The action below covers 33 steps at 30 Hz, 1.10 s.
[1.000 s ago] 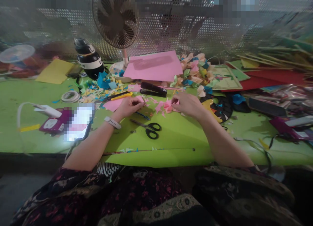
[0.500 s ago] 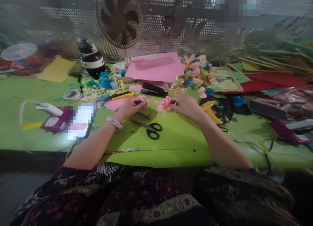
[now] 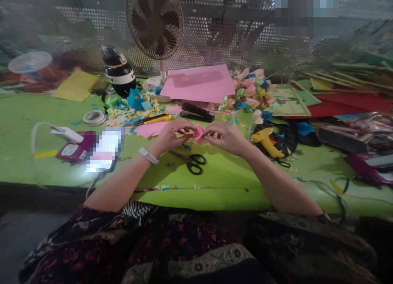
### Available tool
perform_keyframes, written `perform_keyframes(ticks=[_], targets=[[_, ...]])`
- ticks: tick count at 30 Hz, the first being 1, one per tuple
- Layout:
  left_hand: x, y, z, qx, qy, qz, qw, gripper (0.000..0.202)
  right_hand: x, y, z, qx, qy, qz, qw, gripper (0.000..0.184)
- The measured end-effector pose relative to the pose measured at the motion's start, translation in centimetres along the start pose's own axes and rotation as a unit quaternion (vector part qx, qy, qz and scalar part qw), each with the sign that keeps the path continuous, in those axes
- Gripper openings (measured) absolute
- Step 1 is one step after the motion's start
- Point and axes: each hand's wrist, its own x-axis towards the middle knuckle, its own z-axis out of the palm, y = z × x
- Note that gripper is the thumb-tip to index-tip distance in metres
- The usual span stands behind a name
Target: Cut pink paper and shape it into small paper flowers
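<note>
Between my two hands is a small pink paper flower, its petals folded and spread. My left hand, with a white watch on the wrist, pinches its left side between thumb and fingers. On the other side, the closed fingertips of my right hand grip the flower too. Black-handled scissors lie on the green table just below, blades toward my left hand. Behind the hands rest a black stapler and a yellow cutter knife. A pink paper piece lies beside my left hand.
A yellow glue gun lies on a black round holder at right. Paper scraps, a tape roll, a lit phone and a purple power socket are at left. Behind stand a bottle, a fan and a paper-flower heap.
My left hand has moved right to meet the right hand and now grips the pink flower too. The view has shifted slightly.
</note>
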Motion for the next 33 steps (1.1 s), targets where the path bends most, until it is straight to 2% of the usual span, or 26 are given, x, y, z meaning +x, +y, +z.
perform_keyframes(ticks=[4, 10, 17, 21, 24, 29, 33], targets=[[0.0, 0.0, -0.2, -0.010, -0.013, -0.014, 1.000, 0.017, 0.2, 0.0, 0.3, 0.066, 0.013, 0.020, 0.998, 0.012], [-0.1, -0.3, -0.2, -0.049, 0.007, -0.029, 0.998, 0.026, 0.4, 0.6, 1.3, 0.164, 0.025, 0.113, 0.980, 0.011], [-0.1, -0.7, 0.1, -0.049, 0.010, -0.026, 0.998, 0.029, 0.5, 0.7, 2.4, 0.284, 0.054, 0.127, 0.949, 0.017], [-0.1, -0.6, 0.2, -0.105, -0.003, -0.066, 0.992, 0.033, 0.7, 0.9, 3.0, 0.334, 0.077, 0.152, 0.927, 0.022], [0.0, -0.8, 0.4, -0.155, 0.009, -0.090, 0.984, 0.036, 0.8, 1.3, 3.6, 0.369, 0.078, 0.180, 0.908, 0.025], [-0.1, -1.4, 0.5, -0.168, 0.017, -0.112, 0.979, 0.037, 1.0, 1.6, 4.4, 0.430, 0.075, 0.212, 0.875, 0.026], [-0.2, -1.2, 0.4, -0.155, 0.012, -0.117, 0.981, 0.037, 1.0, 1.4, 4.5, 0.437, 0.077, 0.216, 0.869, 0.025]])
